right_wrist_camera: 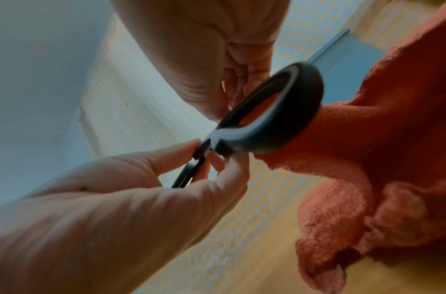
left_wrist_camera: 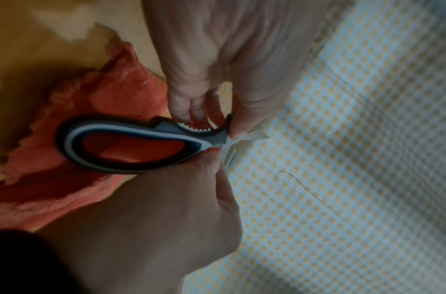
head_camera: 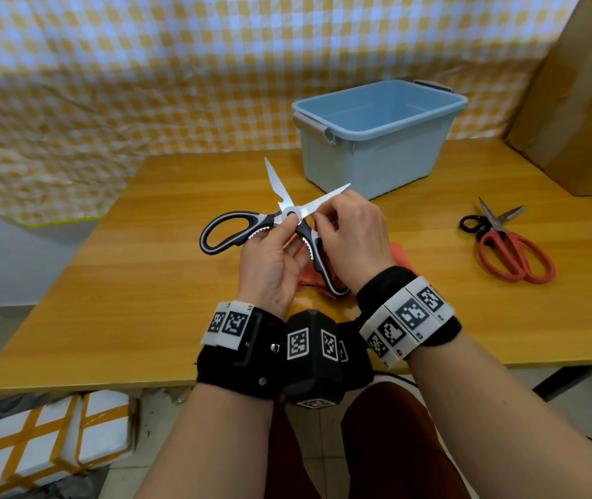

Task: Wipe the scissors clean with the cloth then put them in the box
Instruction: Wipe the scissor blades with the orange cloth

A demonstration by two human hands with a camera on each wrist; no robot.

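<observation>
Black-and-grey kitchen scissors hang above the table with their steel blades spread wide. My left hand pinches them at the pivot, thumb on top. From the other side my right hand pinches the same spot at the root of the right blade. In the left wrist view, one handle loop juts out between both hands. The orange cloth lies crumpled on the table under the hands, and neither hand holds it. The open light-blue box stands behind the hands, to the right.
Red-handled scissors and a smaller black-handled pair lie at the right of the wooden table. A cardboard box stands at the far right. Checked fabric hangs behind the table.
</observation>
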